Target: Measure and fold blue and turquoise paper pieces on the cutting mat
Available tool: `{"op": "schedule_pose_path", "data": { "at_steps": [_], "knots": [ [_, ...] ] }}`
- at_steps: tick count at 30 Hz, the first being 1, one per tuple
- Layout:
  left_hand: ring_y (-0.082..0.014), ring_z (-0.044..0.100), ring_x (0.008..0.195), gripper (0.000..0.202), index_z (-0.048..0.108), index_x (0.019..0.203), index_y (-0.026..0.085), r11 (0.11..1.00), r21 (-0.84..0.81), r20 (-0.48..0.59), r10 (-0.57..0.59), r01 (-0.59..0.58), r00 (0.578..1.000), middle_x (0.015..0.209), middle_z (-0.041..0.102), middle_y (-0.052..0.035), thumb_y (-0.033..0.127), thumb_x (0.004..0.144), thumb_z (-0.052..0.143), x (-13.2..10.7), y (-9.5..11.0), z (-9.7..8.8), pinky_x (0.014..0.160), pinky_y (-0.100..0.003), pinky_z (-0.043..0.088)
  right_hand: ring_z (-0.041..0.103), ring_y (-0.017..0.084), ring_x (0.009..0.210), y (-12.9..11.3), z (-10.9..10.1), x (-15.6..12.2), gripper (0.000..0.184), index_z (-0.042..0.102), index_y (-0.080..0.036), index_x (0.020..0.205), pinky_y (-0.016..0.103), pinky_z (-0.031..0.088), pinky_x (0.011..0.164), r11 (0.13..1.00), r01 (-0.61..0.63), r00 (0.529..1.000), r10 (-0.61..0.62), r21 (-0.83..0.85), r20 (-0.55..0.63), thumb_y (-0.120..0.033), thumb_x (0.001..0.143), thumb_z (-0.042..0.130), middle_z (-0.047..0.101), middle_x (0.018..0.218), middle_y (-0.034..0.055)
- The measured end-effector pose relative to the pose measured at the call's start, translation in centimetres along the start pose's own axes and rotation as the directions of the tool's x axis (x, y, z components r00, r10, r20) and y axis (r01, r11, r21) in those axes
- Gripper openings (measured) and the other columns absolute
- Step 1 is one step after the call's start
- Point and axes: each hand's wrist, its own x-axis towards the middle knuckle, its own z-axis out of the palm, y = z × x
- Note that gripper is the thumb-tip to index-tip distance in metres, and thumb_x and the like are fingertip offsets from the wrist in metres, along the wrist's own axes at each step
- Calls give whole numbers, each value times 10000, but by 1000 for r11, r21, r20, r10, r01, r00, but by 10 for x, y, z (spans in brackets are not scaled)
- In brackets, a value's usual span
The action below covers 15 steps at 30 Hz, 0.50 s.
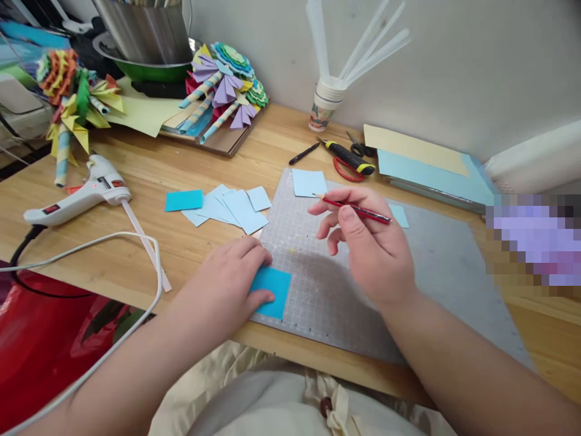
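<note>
A bright blue paper square (275,293) lies at the left front edge of the grey cutting mat (436,284). My left hand (233,275) holds it down, the thumb on its surface and the curled fingers at its upper left edge. Raised over the mat, my right hand (374,242) grips a red and black pencil (363,211) between thumb and fingers, its tip pointing left. Beyond the pencil tip is a pale blue paper piece (308,183), and another pale piece (399,215) shows partly behind my right hand.
Left of the mat lie several pale blue paper pieces (227,206) and a darker blue one (184,200). A glue gun (95,184) with its cable sits at the left. A utility knife (349,157), black pen (304,154) and cup of glue sticks (324,103) stand behind.
</note>
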Motion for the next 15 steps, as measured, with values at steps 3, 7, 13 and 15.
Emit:
{"op": "schedule_pose_path", "data": {
  "at_steps": [3,7,13,15],
  "knots": [
    [-245,606,871,242,590,914,220,995,101,130,-12,-1,991,917,653,-28,270,710,710,15,0,-7,769,-385,426,573,142,644,0,-41,7,268,537,-210,1071,264,420,491,976,-13,1000,8,-219,-24,-432,935,471,660,950,63],
    [-242,593,838,137,583,739,223,988,141,203,28,-58,979,820,650,-11,201,660,692,26,3,-14,776,-393,417,514,165,580,18,-109,12,316,558,-206,728,288,333,523,597,-187,982,116,-780,-147,-469,887,487,592,639,22],
    [-156,591,630,122,599,766,248,999,45,301,9,-23,954,709,640,37,169,673,596,31,7,-23,504,-230,373,499,182,533,55,-172,7,385,468,-213,534,296,277,507,312,-388,883,396,-867,-252,-475,809,533,565,548,36],
    [-134,594,605,181,626,867,271,1000,16,303,13,-18,953,729,653,61,198,714,562,38,16,-28,479,-207,364,502,190,544,59,-175,4,377,486,-213,577,298,277,511,313,-401,885,375,-861,-276,-511,803,536,584,581,46]
  ]
}}
